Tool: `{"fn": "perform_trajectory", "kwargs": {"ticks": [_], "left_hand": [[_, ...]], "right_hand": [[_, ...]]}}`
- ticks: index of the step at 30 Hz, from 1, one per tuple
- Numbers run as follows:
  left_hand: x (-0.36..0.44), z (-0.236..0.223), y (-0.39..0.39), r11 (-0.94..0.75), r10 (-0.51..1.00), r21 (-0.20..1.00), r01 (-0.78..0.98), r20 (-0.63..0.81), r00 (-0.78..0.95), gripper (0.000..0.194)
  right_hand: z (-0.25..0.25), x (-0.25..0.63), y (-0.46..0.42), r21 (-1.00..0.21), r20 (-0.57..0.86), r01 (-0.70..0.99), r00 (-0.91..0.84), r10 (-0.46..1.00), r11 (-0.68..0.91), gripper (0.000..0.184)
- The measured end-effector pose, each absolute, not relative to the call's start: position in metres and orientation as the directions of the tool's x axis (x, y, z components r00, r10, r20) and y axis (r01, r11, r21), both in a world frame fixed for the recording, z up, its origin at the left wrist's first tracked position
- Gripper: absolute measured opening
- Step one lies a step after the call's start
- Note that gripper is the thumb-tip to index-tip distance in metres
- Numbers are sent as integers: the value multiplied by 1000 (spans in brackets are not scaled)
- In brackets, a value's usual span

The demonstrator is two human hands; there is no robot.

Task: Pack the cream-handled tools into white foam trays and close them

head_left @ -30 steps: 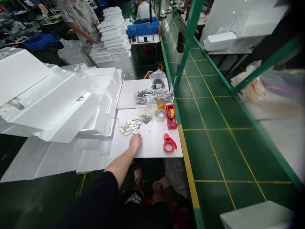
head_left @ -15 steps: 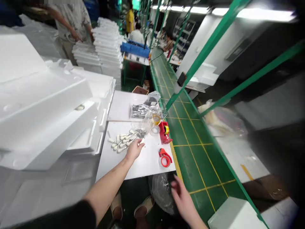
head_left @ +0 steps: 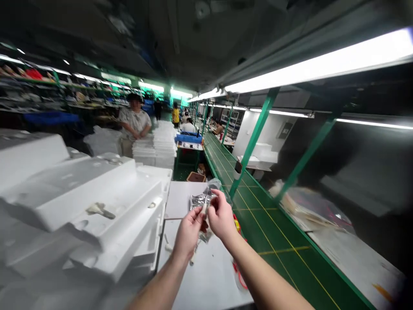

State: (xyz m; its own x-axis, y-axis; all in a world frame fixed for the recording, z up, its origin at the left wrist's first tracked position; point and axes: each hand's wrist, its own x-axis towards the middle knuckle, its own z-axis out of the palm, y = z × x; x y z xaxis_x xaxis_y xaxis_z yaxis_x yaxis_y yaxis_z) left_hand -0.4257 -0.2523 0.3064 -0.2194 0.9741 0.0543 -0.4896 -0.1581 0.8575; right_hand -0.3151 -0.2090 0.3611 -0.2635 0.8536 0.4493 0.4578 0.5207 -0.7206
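Both my hands are raised in front of me above the white table (head_left: 213,280). My left hand (head_left: 188,234) is closed in a pinch on a white-handled tool (head_left: 203,209) and the lower edge of a small clear plastic bag (head_left: 202,201). My right hand (head_left: 221,217) is closed on the same crinkled bag from the right, thumb on top. A few more white-handled tools (head_left: 167,246) lie on the table below my left hand. A red tape ring (head_left: 239,277) shows partly under my right forearm.
Stacked white foam trays (head_left: 97,206) fill the left side. A green conveyor (head_left: 274,241) with yellow lines runs along the right under green posts. A person (head_left: 134,125) stands at stacked foam farther back, and other workers sit along the line.
Both hands have come up from the table and met on a plastic bag with a white-handled tool. My view has tilted up from the tabletop toward the hall.
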Motion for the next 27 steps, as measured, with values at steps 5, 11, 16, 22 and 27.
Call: {"fn": "perform_trajectory", "kwargs": {"ticks": [5,11,16,22,27], "left_hand": [[-441,332,-265,-232,958,861,-453,121,-261,63],[-444,320,-295,-217,963,873,-437,117,-244,58],[-428,216,-319,103,991,969,-226,-120,-66,74],[-409,92,-374,482,872,874,-56,-485,-61,68],[-446,59,-455,730,677,628,271,-718,-162,42]], "right_hand": [[387,-339,-219,-740,432,442,-266,862,507,47],[374,-327,-245,-809,426,352,-201,882,471,39],[256,-297,-265,-951,-62,293,-489,870,97,33],[111,-278,-277,-787,-534,493,-246,809,-370,32],[42,-246,-251,-483,-790,605,12,614,-633,32]]}}
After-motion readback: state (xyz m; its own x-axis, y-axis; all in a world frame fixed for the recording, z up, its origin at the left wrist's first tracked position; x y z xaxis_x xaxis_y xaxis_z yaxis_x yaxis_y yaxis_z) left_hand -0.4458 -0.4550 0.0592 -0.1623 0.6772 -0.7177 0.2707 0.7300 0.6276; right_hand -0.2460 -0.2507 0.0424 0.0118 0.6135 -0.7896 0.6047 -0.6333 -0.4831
